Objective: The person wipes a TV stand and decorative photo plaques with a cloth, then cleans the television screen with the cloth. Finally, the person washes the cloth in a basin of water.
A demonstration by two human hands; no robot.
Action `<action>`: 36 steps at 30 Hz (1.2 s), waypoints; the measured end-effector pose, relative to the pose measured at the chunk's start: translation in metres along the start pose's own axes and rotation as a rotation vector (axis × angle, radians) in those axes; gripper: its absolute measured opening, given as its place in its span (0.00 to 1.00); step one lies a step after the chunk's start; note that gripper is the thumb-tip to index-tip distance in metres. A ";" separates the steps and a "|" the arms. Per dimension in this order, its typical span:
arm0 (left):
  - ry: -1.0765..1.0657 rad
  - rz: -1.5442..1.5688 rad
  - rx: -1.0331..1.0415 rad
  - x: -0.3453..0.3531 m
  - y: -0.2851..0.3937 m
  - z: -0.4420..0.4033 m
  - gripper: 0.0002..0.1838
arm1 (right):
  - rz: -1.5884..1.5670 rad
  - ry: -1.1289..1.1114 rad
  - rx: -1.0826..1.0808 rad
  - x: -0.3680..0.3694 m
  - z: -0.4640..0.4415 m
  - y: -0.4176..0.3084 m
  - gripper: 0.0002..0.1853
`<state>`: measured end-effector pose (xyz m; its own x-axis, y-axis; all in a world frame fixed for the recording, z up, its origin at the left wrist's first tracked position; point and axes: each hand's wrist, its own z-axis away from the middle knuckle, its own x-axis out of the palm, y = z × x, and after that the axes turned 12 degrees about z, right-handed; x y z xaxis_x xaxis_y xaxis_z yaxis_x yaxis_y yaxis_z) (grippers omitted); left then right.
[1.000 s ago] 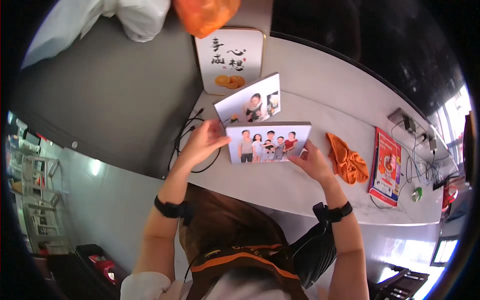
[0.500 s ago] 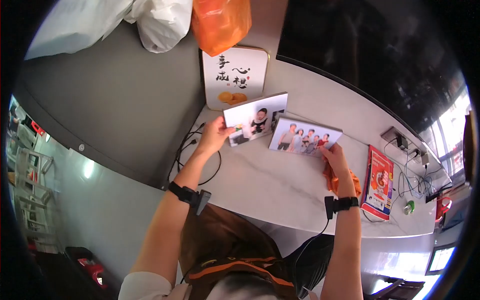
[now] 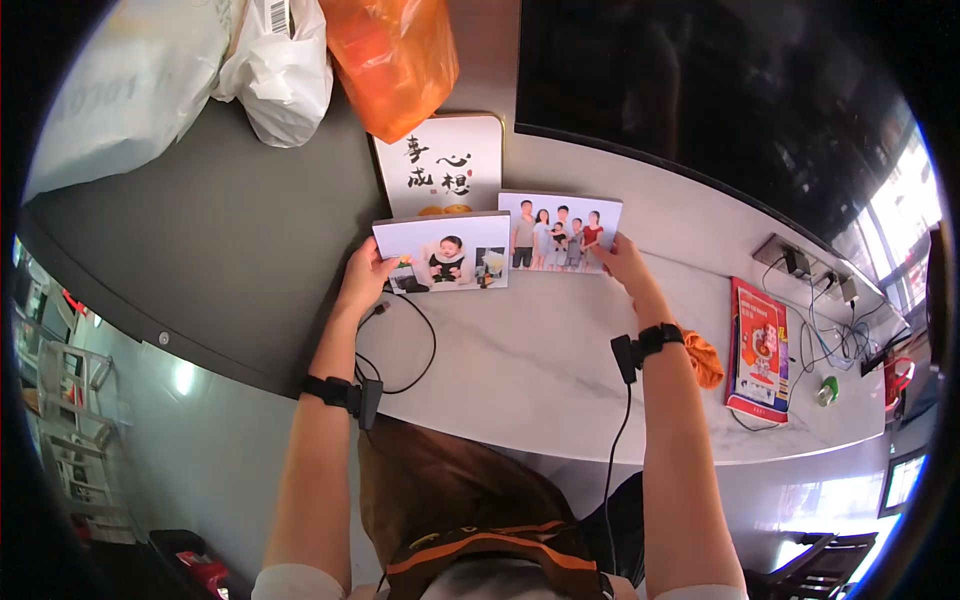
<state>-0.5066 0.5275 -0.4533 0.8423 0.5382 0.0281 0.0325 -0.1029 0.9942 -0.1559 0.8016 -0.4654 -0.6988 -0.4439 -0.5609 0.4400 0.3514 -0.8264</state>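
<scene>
My left hand [image 3: 365, 276] grips the left end of a photo panel [image 3: 420, 240] that pictures a baby in dark clothes. At the right end of a second photo panel [image 3: 540, 255], showing a family group, my right hand [image 3: 622, 262] has its fingers closed on the edge. Both panels stand nearly upright over the marble-look counter, side by side, with the baby panel's right end meeting or slightly overlapping the family one. Behind them leans a gold-edged sign [image 3: 485, 135] with black Chinese characters; the baby panel hides its lower part.
White bags [image 3: 285, 90] and an orange bag [image 3: 395, 70] hang at upper left. A dark screen [image 3: 700, 90] fills the upper right. An orange cloth [image 3: 703, 362], a red booklet [image 3: 760, 350], a power strip [image 3: 800, 265] and cables lie on the counter's right; a black cable [image 3: 432, 335] loops at left.
Both panels have come closer together and now line up more evenly in front of the sign. The right hand has moved left and up, away from the orange cloth. The camera view has shifted.
</scene>
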 end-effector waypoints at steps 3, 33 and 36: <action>0.032 -0.003 0.007 0.001 -0.002 0.004 0.20 | 0.062 0.027 -0.002 0.004 -0.012 0.006 0.16; -0.023 -0.515 0.276 0.058 0.057 0.136 0.23 | 1.082 0.283 -0.241 -0.047 0.242 0.057 0.22; -0.326 -0.354 0.225 0.122 0.072 0.131 0.15 | 0.981 0.093 -0.336 0.004 0.270 0.022 0.27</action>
<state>-0.3308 0.4766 -0.3915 0.8810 0.2885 -0.3749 0.4300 -0.1584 0.8888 0.0032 0.5844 -0.4993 -0.1658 0.2214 -0.9610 0.6686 0.7415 0.0555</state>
